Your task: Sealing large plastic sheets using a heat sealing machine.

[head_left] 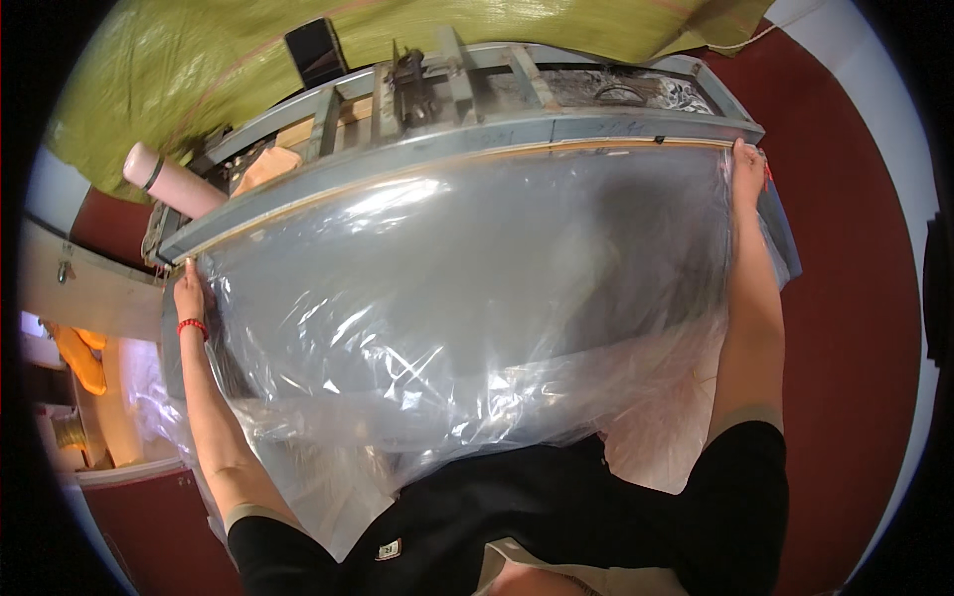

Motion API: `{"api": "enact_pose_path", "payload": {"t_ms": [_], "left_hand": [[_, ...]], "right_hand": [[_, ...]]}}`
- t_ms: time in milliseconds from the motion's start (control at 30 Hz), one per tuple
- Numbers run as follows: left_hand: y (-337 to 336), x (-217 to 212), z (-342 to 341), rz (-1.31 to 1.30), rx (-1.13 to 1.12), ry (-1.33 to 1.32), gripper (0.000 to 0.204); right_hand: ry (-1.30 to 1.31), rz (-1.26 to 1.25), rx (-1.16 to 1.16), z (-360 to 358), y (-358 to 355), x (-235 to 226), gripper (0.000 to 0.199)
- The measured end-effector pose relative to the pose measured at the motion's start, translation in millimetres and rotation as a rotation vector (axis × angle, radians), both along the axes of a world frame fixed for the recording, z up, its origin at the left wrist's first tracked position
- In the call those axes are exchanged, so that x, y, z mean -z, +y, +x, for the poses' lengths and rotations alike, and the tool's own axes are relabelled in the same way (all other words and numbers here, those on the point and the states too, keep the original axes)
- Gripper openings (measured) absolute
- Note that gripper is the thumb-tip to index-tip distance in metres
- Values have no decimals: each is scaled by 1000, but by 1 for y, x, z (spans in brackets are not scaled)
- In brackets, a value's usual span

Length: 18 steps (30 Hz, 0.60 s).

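A wide sheet of clear plastic film (447, 268) stretches over a grey surface between my arms, and its near part hangs in wrinkles at my body. My left hand (189, 290) pinches the film's far left corner, thumb up, just below the left end of a long grey metal bar (447, 141). At the bar's right end, my right hand (748, 171) has its fingers closed on the far right corner. The film's far edge runs along the tan strip under the bar. The fingertips of both hands are partly hidden.
Behind the bar, a metal frame (532, 77) carries brackets. A pink bottle (174, 181) leans at its left, near an orange cloth (268, 169). A dark phone (315, 52) rests at the back against yellow-green woven sheeting (214, 74). At left stands an open cabinet (109, 258) with orange items (81, 360).
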State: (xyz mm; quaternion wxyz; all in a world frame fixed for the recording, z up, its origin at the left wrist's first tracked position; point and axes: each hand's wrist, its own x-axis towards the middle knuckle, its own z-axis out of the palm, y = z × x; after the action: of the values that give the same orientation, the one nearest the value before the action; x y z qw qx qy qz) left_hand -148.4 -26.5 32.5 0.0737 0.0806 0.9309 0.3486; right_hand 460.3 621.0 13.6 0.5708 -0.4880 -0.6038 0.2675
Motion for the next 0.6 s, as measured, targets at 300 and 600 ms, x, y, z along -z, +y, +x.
{"api": "enact_pose_path", "payload": {"t_ms": [300, 600], "left_hand": [[40, -34, 139, 523, 418, -142, 22], [76, -87, 250, 764, 622, -320, 14]], "right_hand": [[-379, -107, 549, 191, -20, -12, 32], [-315, 187, -593, -101, -256, -129, 27]]}}
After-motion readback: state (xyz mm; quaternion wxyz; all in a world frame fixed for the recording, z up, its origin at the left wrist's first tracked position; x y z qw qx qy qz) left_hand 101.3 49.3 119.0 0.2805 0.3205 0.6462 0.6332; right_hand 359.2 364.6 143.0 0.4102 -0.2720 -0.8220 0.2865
